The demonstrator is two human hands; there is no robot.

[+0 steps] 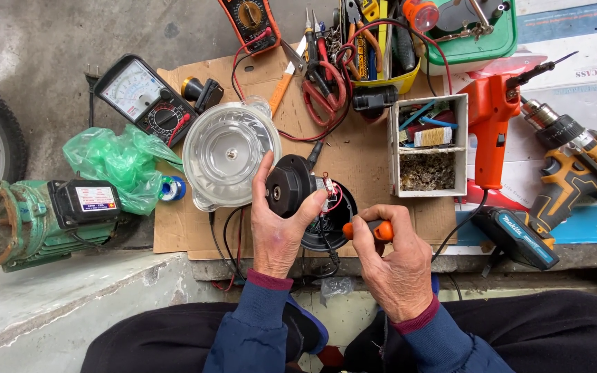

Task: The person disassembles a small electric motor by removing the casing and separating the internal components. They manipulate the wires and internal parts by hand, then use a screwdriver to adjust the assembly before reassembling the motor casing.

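Observation:
My left hand grips a small black motor with red and black wires, tilted up out of a round black housing. My right hand is closed on an orange-handled screwdriver whose tip points into the housing next to the motor. Both sit on a sheet of brown cardboard. A clear round plastic jar base lies just left of the motor.
Behind are an analog multimeter, a digital multimeter, red pliers, a white parts box, an orange heat gun and a cordless drill. A green pump and green plastic bag lie left.

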